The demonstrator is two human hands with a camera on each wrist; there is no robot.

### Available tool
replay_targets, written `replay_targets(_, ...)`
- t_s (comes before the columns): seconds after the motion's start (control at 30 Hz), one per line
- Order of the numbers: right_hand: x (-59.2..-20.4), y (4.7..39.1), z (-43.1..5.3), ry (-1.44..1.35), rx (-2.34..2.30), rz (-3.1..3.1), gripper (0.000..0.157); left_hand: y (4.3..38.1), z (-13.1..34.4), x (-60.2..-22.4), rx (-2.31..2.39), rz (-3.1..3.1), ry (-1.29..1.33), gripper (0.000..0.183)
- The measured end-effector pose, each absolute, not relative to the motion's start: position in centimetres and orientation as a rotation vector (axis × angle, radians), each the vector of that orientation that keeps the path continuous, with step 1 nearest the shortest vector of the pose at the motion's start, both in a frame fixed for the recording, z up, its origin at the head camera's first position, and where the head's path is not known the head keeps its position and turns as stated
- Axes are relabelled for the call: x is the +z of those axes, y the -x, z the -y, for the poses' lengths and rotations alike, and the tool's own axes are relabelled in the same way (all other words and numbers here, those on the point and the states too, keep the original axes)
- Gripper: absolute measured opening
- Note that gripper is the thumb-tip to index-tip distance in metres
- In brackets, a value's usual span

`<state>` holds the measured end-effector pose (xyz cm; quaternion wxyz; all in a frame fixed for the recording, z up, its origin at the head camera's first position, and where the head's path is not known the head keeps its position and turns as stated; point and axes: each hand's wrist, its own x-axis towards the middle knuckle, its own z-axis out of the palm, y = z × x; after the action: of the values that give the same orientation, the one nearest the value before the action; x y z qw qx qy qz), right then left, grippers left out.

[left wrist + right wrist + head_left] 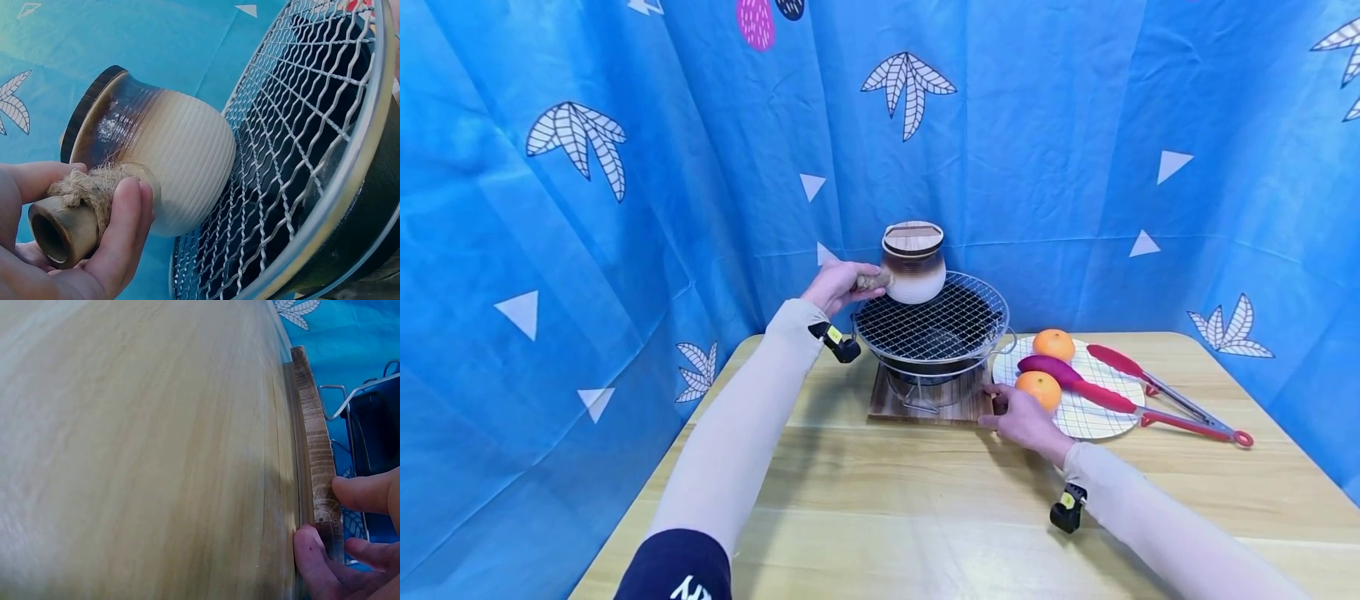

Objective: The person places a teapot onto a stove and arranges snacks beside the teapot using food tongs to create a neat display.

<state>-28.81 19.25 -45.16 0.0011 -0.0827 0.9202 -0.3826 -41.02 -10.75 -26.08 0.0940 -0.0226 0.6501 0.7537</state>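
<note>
My left hand (842,285) grips the short, twine-wrapped handle (94,194) of a ribbed clay pot (917,279). The pot is brown above and cream below, with a wooden lid (913,237) on top. It stands upright over the back of a round wire grill rack (936,321); I cannot tell whether its base touches the mesh. The rack tops a black stove on wire legs, set on a square wooden board (951,408). Low at the board's front right corner, my right hand (1026,421) pinches the edge between thumb (362,492) and fingers.
Right of the stove lies a round, grid-patterned plate (1108,425) with two oranges (1039,389) on it. Spread tongs (1187,422) with red and purple tips lie partly across the plate. Blue patterned curtains (1037,167) enclose the wooden table (880,517) at the back and sides.
</note>
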Motion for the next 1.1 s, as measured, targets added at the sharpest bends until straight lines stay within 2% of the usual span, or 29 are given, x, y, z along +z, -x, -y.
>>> replay_targets(0.73, -45.4, 28.6, -19.4, 0.256, -1.191, -2.893, 0.066, 41.1, 10.5, -26.4, 2.156, -1.959, 0.066, 0.04)
replay_targets(1.1, -45.2, 28.7, -19.2, 0.276, -1.201, -2.895, 0.064, 39.6, 12.4, -26.0, 2.07, -2.114, 0.119, 0.058)
